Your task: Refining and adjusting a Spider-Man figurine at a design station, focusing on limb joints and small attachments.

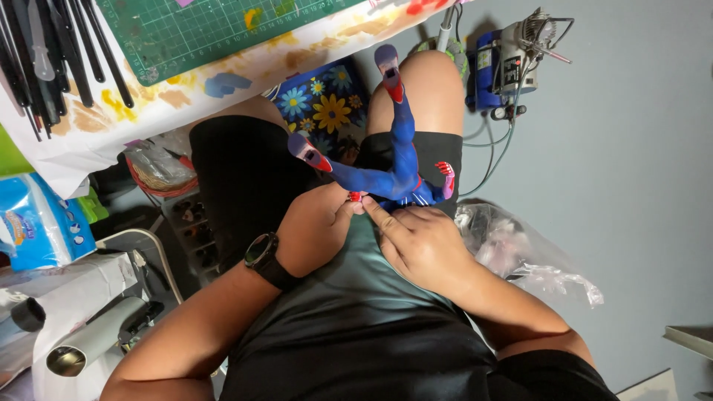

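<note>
Right over the lap, gripping a glossy blue-and-red figurine (397, 167) with both hands: left hand (316, 226) curled tight around the torso end, right hand (423, 245) wrapped on from the other side with the index finger pressed flat along the smooth painted body, thin legs splayed up and away past the knee. Wearing a black wristwatch (264, 256) on the left wrist, sitting against a flowered cushion (327, 104). Above, a paint-smeared paper-covered table (245, 74) with a green gridded cutting mat (208, 30), and off right a small blue compressor (505, 67) on plain grey floor (631, 163), crinkled clear plastic bag (520, 252) beside.
</note>
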